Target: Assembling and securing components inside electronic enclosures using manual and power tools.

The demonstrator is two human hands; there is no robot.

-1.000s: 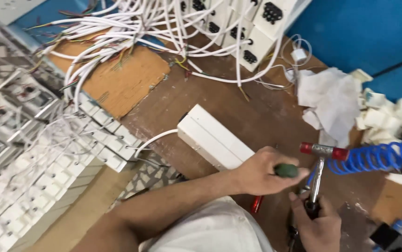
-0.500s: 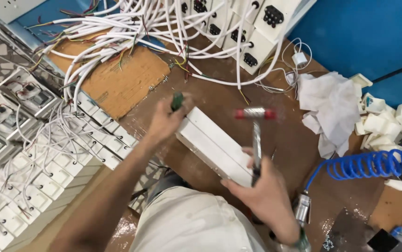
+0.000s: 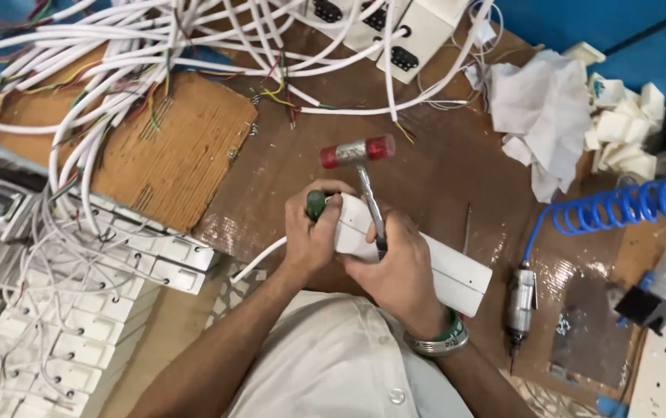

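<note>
Red-headed hammer (image 3: pixel 357 152) in right hand (image 3: pixel 395 267), over white box (image 3: pixel 441 267)

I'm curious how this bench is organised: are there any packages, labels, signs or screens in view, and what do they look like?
None that I can make out: no labels, signs or screens.
Closest to packaging: crumpled white wrapping sheet, top right of the bench.
White foam-like blocks, heaped beside it.
White oblong box, centre, under both hands, plain faces.

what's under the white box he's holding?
The white box lies on the brown worktable. A white cable runs toward its left end, which the left hand covers; beneath is hidden.
</note>
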